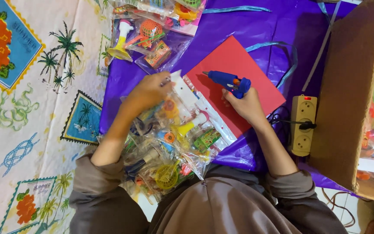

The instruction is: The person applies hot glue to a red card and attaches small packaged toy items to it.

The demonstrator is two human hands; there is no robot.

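Observation:
My right hand (245, 106) grips a blue glue gun (229, 81), its nozzle pointing left over a red card (247, 65). My left hand (149, 91) holds the top of a clear plastic toy packet (186, 97) that lies across the red card's left edge. More clear packets of small colourful toys (169, 151) are piled in my lap below the hands. All of this rests on a purple plastic sheet (239, 30).
A beige power strip (303, 125) with a red light and a black plug lies right of the card. An open cardboard box (347, 86) with toy packets stands at the right. More toy packets (148, 34) lie at the top. A patterned cloth (35, 86) covers the left.

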